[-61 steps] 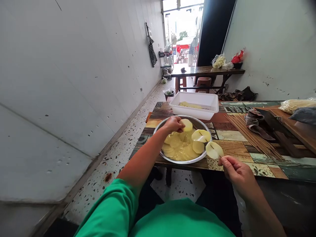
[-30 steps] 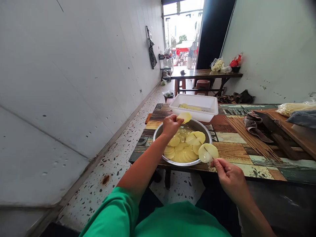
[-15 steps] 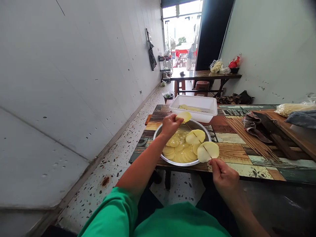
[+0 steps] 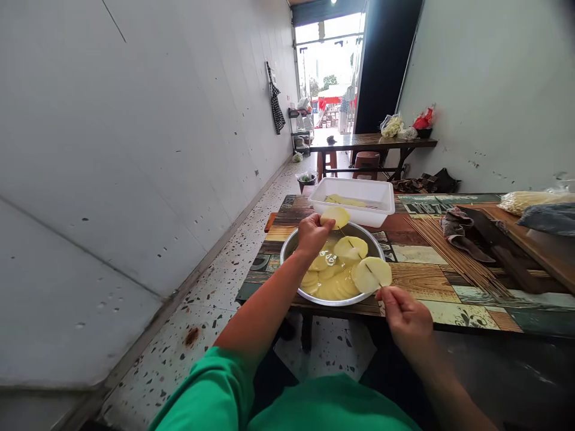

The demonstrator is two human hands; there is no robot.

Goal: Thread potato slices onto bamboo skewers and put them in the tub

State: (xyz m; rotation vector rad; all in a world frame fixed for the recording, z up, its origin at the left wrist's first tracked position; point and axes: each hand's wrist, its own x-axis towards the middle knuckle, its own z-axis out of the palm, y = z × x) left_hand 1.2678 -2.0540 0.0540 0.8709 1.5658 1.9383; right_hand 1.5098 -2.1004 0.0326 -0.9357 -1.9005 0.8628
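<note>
Pinched in my right hand (image 4: 406, 317) is the near end of a thin skewer (image 4: 381, 285). Two pale yellow potato slices are threaded along it, the nearer potato slice (image 4: 372, 274) and the farther one (image 4: 351, 247). My left hand (image 4: 315, 232) grips another potato slice (image 4: 335, 218) between thumb and fingers, at the skewer's far end; whether the tip has passed through is unclear. Below both hands stands a round metal basin (image 4: 335, 303) of water, with many potato slices (image 4: 330, 281) lying in it.
Behind the basin stands a white plastic tub (image 4: 354, 209) with skewered slices inside. A bundle of bare skewers (image 4: 453, 257), a crumpled cloth (image 4: 457, 226) and a cleaver-like dark blade (image 4: 489, 239) lie to the right on the patterned table (image 4: 417, 254). A wooden board (image 4: 530, 236) is farther right.
The skewer with its slices has shifted slightly left, along with my right hand. My left hand still holds its slice at the far end. The view has tilted up slightly.
</note>
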